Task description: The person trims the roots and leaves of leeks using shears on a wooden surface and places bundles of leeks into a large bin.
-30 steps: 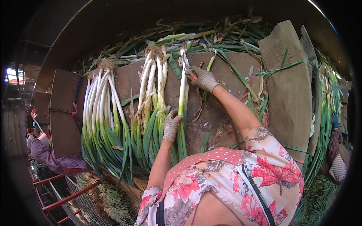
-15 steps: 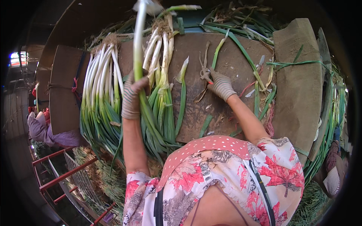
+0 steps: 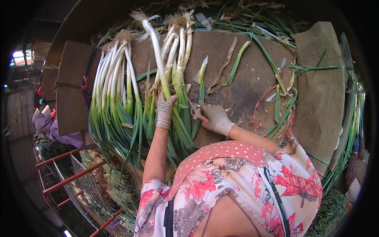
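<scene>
My left hand (image 3: pixel 164 110), in a striped work glove, is closed around a long green onion (image 3: pixel 157 51). Its white root end points away from me and its green leaves trail toward my apron. Close to the right of it, my gloved right hand (image 3: pixel 217 119) is closed on a small red-handled tool (image 3: pixel 196 113) that looks like scissors; its shape is partly hidden. Under and beside the held onion lie several loose green onions (image 3: pixel 181 51) with roots on. Further left is a row of cleaned green onions (image 3: pixel 114 75), side by side, roots away from me.
All this lies on a brown board (image 3: pixel 252 98) with scraps of leaf and a red string (image 3: pixel 259 106). An upright panel (image 3: pixel 321 91) stands at the right, another (image 3: pixel 75 91) at the left. Peeled leaves heap along the far edge. A red metal frame (image 3: pixel 75 179) is at the lower left.
My left hand has lowered the green onion toward me and to the right. My right hand has come nearer and left with the tool. The dry leaf strip now lies on the board.
</scene>
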